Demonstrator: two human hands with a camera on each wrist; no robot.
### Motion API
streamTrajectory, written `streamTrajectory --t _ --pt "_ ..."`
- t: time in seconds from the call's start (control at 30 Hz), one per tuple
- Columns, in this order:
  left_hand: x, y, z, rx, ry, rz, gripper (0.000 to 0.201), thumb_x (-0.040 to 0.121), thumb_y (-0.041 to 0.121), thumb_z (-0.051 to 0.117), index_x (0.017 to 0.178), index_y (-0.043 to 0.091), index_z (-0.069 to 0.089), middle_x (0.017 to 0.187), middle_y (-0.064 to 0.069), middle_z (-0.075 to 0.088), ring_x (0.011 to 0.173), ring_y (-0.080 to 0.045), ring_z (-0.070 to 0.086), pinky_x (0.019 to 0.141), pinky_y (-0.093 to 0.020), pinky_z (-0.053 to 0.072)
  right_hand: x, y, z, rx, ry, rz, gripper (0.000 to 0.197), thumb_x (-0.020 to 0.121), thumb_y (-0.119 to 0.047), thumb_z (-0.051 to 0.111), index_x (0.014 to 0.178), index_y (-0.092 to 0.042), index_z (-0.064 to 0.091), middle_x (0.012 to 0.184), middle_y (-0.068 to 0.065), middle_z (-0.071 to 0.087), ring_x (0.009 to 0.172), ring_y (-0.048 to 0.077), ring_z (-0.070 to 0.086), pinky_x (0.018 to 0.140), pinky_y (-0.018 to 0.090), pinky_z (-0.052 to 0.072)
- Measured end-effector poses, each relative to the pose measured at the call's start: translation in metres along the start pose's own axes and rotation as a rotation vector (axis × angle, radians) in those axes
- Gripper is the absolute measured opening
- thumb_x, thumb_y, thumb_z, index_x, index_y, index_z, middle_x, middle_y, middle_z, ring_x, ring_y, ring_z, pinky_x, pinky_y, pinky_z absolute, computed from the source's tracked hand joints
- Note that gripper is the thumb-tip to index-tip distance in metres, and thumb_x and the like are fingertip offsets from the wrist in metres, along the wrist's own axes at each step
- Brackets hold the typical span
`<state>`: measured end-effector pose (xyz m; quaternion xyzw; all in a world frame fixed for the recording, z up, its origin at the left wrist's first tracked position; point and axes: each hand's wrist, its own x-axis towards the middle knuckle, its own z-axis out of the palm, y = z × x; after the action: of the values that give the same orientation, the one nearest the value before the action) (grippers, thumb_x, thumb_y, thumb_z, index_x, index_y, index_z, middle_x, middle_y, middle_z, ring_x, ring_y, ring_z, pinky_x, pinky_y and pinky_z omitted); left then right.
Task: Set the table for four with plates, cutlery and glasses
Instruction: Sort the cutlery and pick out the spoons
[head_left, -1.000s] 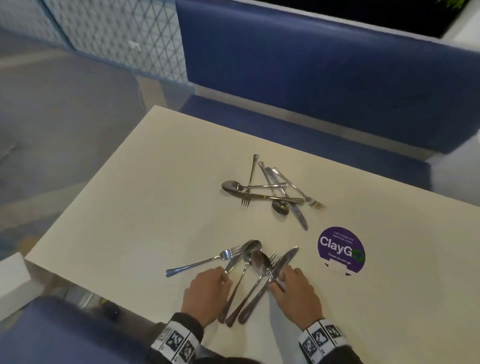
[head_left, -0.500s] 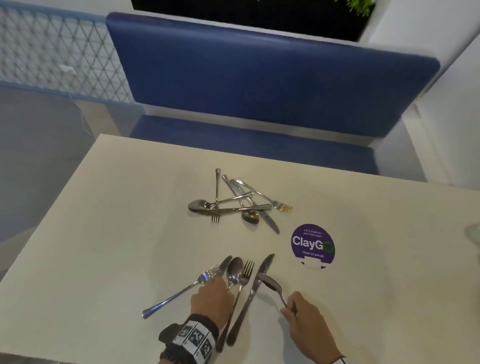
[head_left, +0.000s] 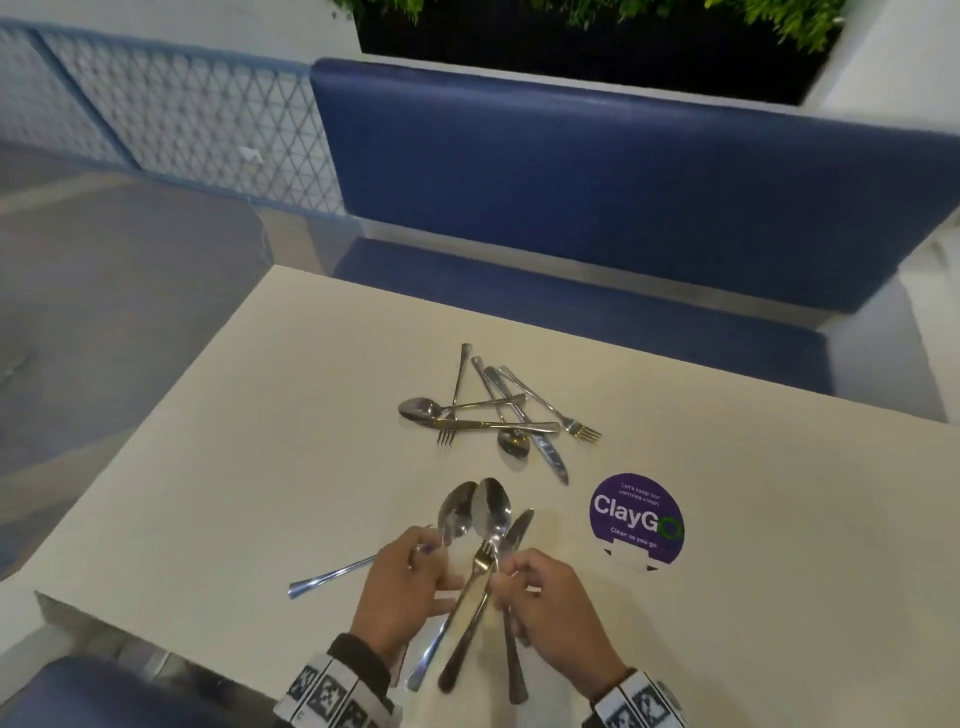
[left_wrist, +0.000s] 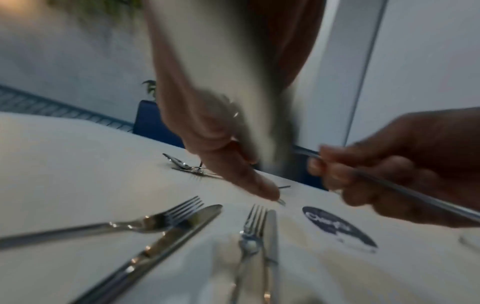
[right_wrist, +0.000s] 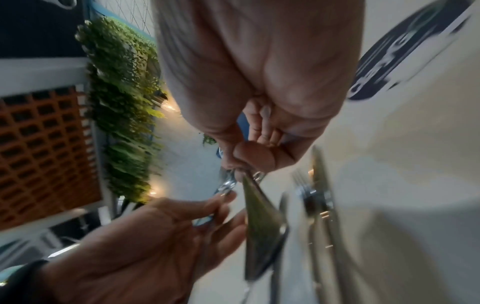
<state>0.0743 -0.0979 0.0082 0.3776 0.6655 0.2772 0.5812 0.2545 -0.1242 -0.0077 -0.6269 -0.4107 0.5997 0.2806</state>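
Two spoons held above the near table edge, one in each hand.
Left hand (head_left: 402, 587) pinches the left spoon (head_left: 456, 512) by its handle; right hand (head_left: 553, 610) pinches the right spoon (head_left: 493, 512), bowls raised and touching. Left wrist view alone shows two forks (left_wrist: 179, 210) and two knives (left_wrist: 270, 230) flat on the table (head_left: 260, 457) beneath. Further cutlery pile (head_left: 498, 415) lies mid-table.

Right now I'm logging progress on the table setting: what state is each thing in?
Left hand: grips a spoon, lifted.
Right hand: grips another spoon, lifted.
Left spoon: raised, bowl up.
Right spoon: raised, bowl up.
Near forks and knives: lying flat, unsorted.
Far cutlery pile: jumbled, crossed, untouched.
Table: no plates or glasses visible.
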Motion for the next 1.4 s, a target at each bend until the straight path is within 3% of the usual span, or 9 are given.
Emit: streamTrajectory --t 0.2,0.33,0.47,0.6,0.73,0.87,1.07,1.17,1.4 --pt "-0.015 0.007 0.0 -0.419 -0.019 -0.141 0.016 0.101 0.007 0.052 0.115 0.002 0.058 0.072 -0.025 0.06 0.056 -0.027 0.054 0.058 -0.039 0.052 0.016 -0.045 0.044 0.083 -0.145 -0.038 0.026 0.094 -0.031 0.068 0.087 -0.006 0.067 0.053 0.003 0.062 0.043 0.015 0.056 0.047 0.025 0.049" --pt "0.004 0.009 -0.021 -0.57 -0.062 -0.181 0.018 0.106 0.015 0.045 0.115 0.004 0.056 0.075 -0.023 0.056 0.052 -0.024 0.048 0.066 -0.045 0.05 0.031 -0.062 0.068 0.112 -0.076 0.027 0.027 0.09 -0.03 0.072 0.081 -0.004 0.067 0.056 0.009 0.067 0.043 0.016 0.06 0.048 0.028 0.052" --pt "0.023 0.004 -0.044 -0.548 -0.063 -0.24 0.015 0.106 0.014 0.048 0.114 0.005 0.057 0.08 -0.021 0.069 0.055 -0.024 0.058 0.055 -0.033 0.051 0.058 -0.077 0.072 -0.16 -0.041 0.02 0.039 0.079 -0.043 0.077 0.073 -0.006 0.067 0.069 0.012 0.072 0.046 0.012 0.059 0.049 0.027 0.051" --pt "0.042 -0.011 -0.069 -0.451 0.009 -0.319 0.018 0.105 0.018 0.051 0.11 0.004 0.062 0.064 -0.007 0.053 0.045 -0.011 0.032 0.043 -0.018 0.021 0.135 -0.098 0.046 -0.604 0.151 -0.072 0.017 0.093 -0.029 0.065 0.083 -0.016 0.068 0.083 -0.003 0.069 0.071 0.004 0.059 0.061 0.016 0.042" --pt "0.045 -0.02 -0.1 -0.373 -0.005 -0.303 0.03 0.106 0.023 0.048 0.101 0.003 0.07 0.062 -0.004 0.046 0.042 -0.008 0.029 0.043 -0.018 0.018 0.216 -0.102 0.027 -0.959 0.284 -0.16 0.018 0.094 -0.012 0.058 0.108 -0.018 0.067 0.116 -0.001 0.061 0.096 0.019 0.063 0.077 0.028 0.048" --pt "0.047 -0.026 -0.128 -0.423 0.0 -0.277 0.033 0.107 0.02 0.044 0.091 -0.001 0.063 0.06 -0.002 0.046 0.044 -0.008 0.028 0.043 -0.019 0.019 0.245 -0.095 0.029 -1.258 0.192 -0.187 0.015 0.094 -0.008 0.06 0.097 -0.022 0.06 0.126 -0.002 0.054 0.096 0.019 0.063 0.082 0.032 0.055" --pt "0.061 -0.015 -0.142 -0.488 0.008 -0.218 0.031 0.109 0.017 0.039 0.092 0.0 0.059 0.061 -0.003 0.045 0.047 -0.01 0.027 0.045 -0.022 0.023 0.23 -0.107 0.038 -1.371 0.066 -0.166 0.022 0.097 -0.006 0.049 0.116 -0.016 0.054 0.121 -0.001 0.053 0.099 0.021 0.059 0.074 0.031 0.043" --pt "0.071 -0.002 -0.14 -0.549 -0.009 -0.21 0.029 0.108 0.02 0.042 0.098 0.001 0.061 0.062 -0.003 0.049 0.051 -0.012 0.035 0.047 -0.023 0.032 0.207 -0.13 0.043 -1.296 0.087 -0.165 0.013 0.096 -0.009 0.051 0.103 -0.02 0.048 0.099 -0.004 0.055 0.081 0.019 0.052 0.068 0.03 0.041" --pt "0.082 0.016 -0.109 -0.648 -0.111 -0.275 0.029 0.106 0.024 0.048 0.111 0.001 0.065 0.089 -0.011 0.071 0.077 -0.021 0.069 0.071 -0.037 0.056 0.091 -0.115 0.111 -0.514 0.051 -0.114 0.015 0.093 -0.028 0.063 0.08 -0.021 0.059 0.074 0.002 0.066 0.063 0.006 0.059 0.058 0.019 0.047"
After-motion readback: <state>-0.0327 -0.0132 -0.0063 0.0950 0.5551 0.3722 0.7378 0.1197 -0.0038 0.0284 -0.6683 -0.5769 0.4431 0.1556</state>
